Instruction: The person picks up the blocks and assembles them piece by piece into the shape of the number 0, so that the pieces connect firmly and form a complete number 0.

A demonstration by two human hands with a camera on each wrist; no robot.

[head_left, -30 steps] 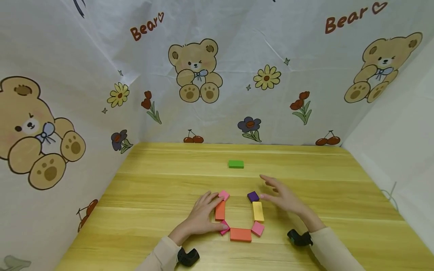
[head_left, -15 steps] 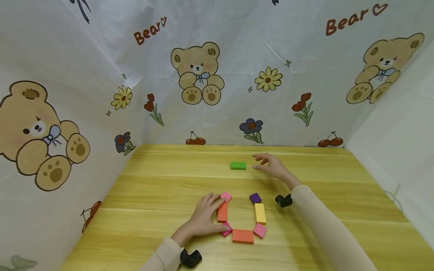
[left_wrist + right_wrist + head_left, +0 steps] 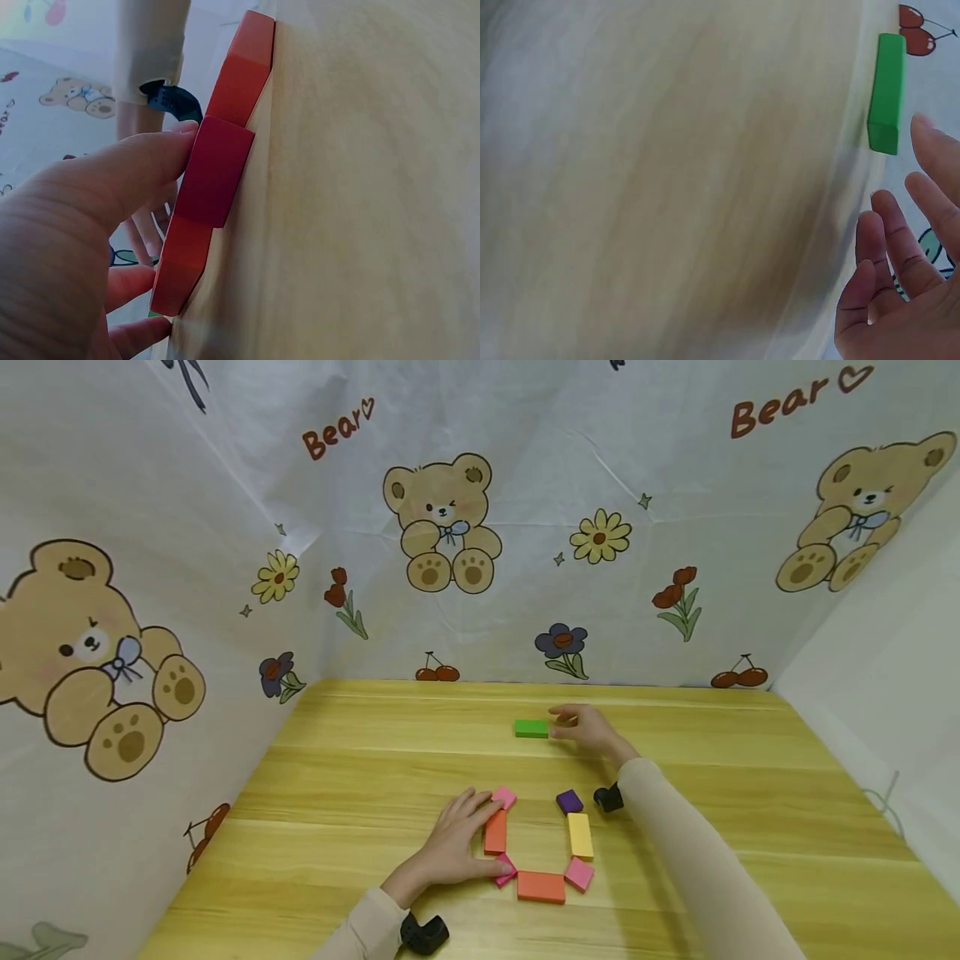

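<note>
My left hand [image 3: 450, 843] lies over the left side of a ring of blocks, fingers extended. Its thumb touches the magenta block [image 3: 216, 169], and its fingertips reach the pink block [image 3: 505, 797] past an orange block [image 3: 495, 833]. At the far part of the table, my right hand [image 3: 588, 731] hovers just right of a green block [image 3: 532, 729], thumb and fingers apart and loosely bent. In the right wrist view a small gap shows between those fingertips and the green block.
A purple block [image 3: 569, 802] and a yellow block [image 3: 580, 837] form the ring's right side. Another pink block [image 3: 579, 874] and an orange block [image 3: 542, 887] lie at its near side. Behind the wooden table [image 3: 360, 777] hangs a bear-print cloth [image 3: 510, 635].
My right hand has moved forward from beside the purple block to the right end of the green block. The left hand stays on the ring; the head view has shifted slightly.
</note>
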